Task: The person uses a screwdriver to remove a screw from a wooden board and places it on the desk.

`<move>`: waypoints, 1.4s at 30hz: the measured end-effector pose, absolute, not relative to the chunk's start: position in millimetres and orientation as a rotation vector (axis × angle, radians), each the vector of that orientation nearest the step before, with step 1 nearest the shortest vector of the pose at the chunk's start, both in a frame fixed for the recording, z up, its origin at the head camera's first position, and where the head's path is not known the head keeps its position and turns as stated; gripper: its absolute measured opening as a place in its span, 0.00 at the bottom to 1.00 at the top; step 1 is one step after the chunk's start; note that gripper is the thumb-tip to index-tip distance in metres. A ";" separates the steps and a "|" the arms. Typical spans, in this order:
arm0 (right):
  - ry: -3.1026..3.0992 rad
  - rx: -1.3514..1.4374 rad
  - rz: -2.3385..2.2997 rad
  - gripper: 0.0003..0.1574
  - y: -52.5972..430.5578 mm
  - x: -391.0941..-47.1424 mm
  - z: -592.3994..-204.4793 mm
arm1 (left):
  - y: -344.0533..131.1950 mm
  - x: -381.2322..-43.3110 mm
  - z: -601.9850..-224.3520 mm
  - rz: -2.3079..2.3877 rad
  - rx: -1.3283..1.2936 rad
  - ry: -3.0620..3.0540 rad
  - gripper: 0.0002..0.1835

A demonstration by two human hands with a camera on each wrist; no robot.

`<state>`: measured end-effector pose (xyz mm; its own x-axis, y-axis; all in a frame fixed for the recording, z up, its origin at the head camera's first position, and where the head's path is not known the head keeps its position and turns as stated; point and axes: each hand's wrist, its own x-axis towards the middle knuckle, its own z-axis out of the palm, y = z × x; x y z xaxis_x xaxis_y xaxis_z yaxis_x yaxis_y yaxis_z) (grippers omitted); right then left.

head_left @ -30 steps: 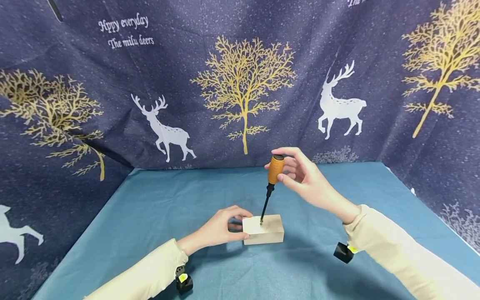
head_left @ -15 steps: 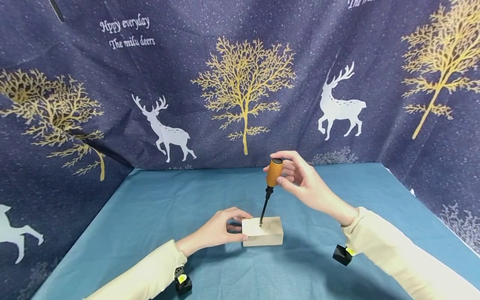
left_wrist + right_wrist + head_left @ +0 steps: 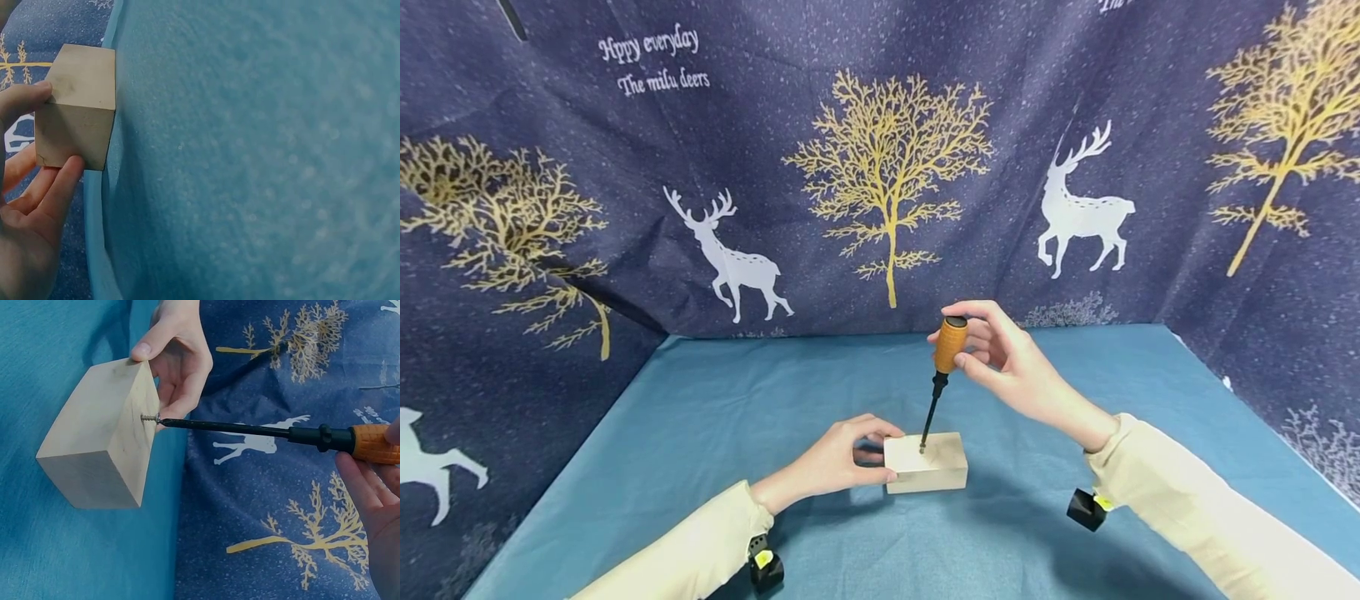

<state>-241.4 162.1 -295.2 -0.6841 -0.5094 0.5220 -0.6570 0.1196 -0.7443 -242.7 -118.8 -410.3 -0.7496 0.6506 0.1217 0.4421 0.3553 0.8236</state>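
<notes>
A pale wooden block point(image 3: 936, 473) lies on the blue cloth in the head view. My left hand point(image 3: 838, 454) grips its left end, thumb on the near side and fingers on the far side; the left wrist view shows the same grip on the block point(image 3: 81, 78). A screw point(image 3: 149, 417) stands partly sunk in the block's top face. My right hand point(image 3: 1018, 367) holds a screwdriver point(image 3: 951, 343) by its orange handle, thumb and fingers around it and the index finger over the black cap. The screwdriver's black shaft point(image 3: 231, 428) leans slightly, its tip at the screw head.
Blue cloth point(image 3: 722, 417) covers the table. Behind it hangs a dark blue curtain point(image 3: 850, 50) printed with deer and trees. A black wrist camera point(image 3: 1086, 508) hangs under the right sleeve, and another black camera point(image 3: 767, 571) under the left sleeve.
The screwdriver handle and right hand sit slightly lower than one second ago, mostly from the first half second. The left hand's grip on the block stays the same.
</notes>
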 end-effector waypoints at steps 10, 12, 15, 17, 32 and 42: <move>-2.235 1.179 1.571 0.31 162.5 -239.3 -295.0 | -119.5 -241.9 -409.0 1.341 0.972 2.394 0.24; -2.232 1.186 1.570 0.31 162.3 -238.9 -294.9 | -119.4 -241.7 -408.8 1.343 0.967 2.393 0.24; -2.230 1.197 1.571 0.31 162.2 -238.0 -294.4 | -119.2 -241.4 -408.5 1.348 0.957 2.386 0.25; -2.232 1.205 1.576 0.31 162.2 -237.5 -294.4 | -119.2 -241.6 -408.6 1.349 0.956 2.382 0.25; -2.206 0.931 1.619 0.29 146.4 -239.7 -295.8 | -121.5 -247.3 -407.8 1.344 1.043 2.347 0.25; -2.159 0.788 1.621 0.22 133.6 -233.0 -292.7 | -120.1 -248.0 -404.5 1.305 1.062 2.346 0.24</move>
